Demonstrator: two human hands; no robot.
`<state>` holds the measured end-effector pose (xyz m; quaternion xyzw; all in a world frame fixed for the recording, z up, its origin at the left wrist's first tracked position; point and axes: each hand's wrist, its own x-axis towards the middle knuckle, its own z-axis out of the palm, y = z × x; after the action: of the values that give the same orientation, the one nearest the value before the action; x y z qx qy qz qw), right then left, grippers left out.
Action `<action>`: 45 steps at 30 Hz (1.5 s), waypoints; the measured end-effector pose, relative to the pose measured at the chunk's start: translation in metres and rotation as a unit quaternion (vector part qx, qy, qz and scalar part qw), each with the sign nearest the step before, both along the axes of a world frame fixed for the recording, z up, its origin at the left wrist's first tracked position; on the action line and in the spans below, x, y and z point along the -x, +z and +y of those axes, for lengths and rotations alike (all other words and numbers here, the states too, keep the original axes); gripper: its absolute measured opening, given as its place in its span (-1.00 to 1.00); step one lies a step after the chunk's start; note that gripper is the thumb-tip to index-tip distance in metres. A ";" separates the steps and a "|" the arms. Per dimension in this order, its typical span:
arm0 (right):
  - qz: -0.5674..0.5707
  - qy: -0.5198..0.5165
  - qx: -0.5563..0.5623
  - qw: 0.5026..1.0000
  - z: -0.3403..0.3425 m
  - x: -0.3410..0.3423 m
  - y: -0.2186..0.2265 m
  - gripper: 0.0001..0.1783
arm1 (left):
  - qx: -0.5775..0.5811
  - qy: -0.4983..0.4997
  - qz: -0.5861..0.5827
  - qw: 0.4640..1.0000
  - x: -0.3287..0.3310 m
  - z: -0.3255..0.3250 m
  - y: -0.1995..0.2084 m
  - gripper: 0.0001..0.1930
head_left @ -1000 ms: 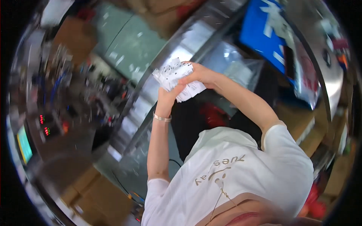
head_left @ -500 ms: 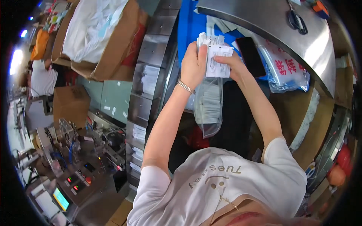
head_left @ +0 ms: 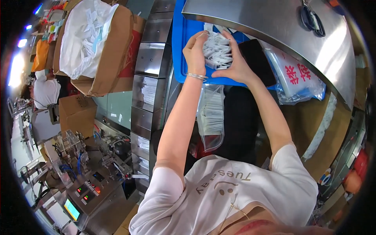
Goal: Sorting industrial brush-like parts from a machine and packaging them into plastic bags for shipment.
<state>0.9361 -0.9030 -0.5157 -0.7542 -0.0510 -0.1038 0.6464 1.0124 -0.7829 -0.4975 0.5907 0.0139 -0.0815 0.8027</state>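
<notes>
A thick bundle of small flat white packets is between my hands, edges up, over a blue plastic tray. My left hand, with metal bangles at its wrist, presses the bundle's left side with curled fingers. On the other side, my right hand wraps round it, fingers at the far edge and thumb at the near one. Just below the tray, a clear zip bag filled with similar packets lies by my lap. A black phone rests to the right of my right hand.
A steel shelf with scissors overhangs the tray's far side. To the right lies a pack of clear plastic bags. Steel bins of packets line the left, beside a lined carton. A machine stands lower left.
The bundle has turned from a packet's printed face showing to its edges showing. My right hand has gone from pinching the face to gripping the side. The view has shifted slightly.
</notes>
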 end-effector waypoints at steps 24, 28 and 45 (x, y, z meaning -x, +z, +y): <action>-0.030 -0.035 0.003 0.999 0.009 -0.007 -0.014 0.45 | 0.075 -0.086 0.083 0.990 0.005 0.000 0.009 -0.42; -0.003 -0.055 0.019 0.998 0.010 -0.012 -0.017 0.37 | 0.137 -0.100 0.113 0.979 0.002 0.006 0.001 -0.40; -0.016 -0.028 0.046 0.998 0.013 -0.001 0.011 0.09 | 0.117 -0.123 0.094 0.981 0.022 0.020 0.016 -0.21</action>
<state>0.9374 -0.8899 -0.5048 -0.7827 -0.0448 -0.1311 0.6068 0.9906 -0.7633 -0.4815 0.4800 0.0072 -0.2355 0.8450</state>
